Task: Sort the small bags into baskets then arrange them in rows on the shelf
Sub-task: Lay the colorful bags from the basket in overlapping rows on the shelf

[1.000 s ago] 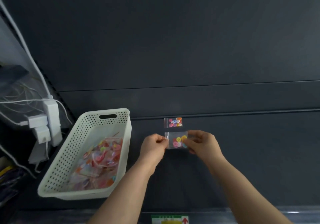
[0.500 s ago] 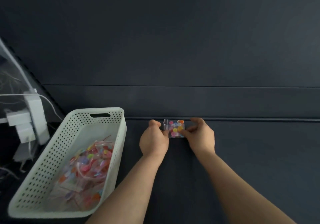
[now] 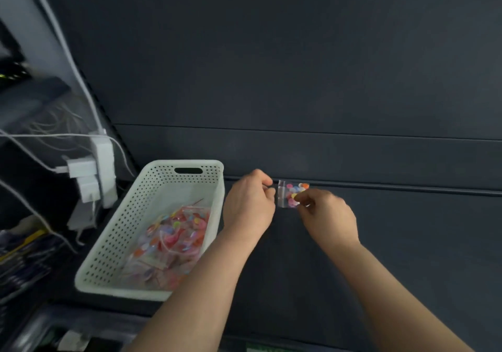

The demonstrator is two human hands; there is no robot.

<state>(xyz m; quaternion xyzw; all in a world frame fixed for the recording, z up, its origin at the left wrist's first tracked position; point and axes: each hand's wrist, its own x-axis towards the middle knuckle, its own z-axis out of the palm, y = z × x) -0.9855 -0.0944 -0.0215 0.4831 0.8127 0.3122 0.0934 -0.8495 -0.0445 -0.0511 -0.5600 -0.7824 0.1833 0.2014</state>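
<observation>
Small bag (image 3: 294, 194) now down at the shelf (image 3: 407, 243) back edge, no longer lifted. Your left hand (image 3: 248, 205) pinches its corner; right hand (image 3: 327, 215) grip pinches its front. Basket (image 3: 187, 165) bags remain.

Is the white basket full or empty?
Partly full. The white basket has a heap of small clear bags with colourful bits covering its floor, but the pile stays low and much of the inner walls shows bare.

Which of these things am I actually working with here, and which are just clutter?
In the job: small bag between left hand and right hand; white basket of bags; dark shelf.
Lying about: white plugs, cables.
</observation>
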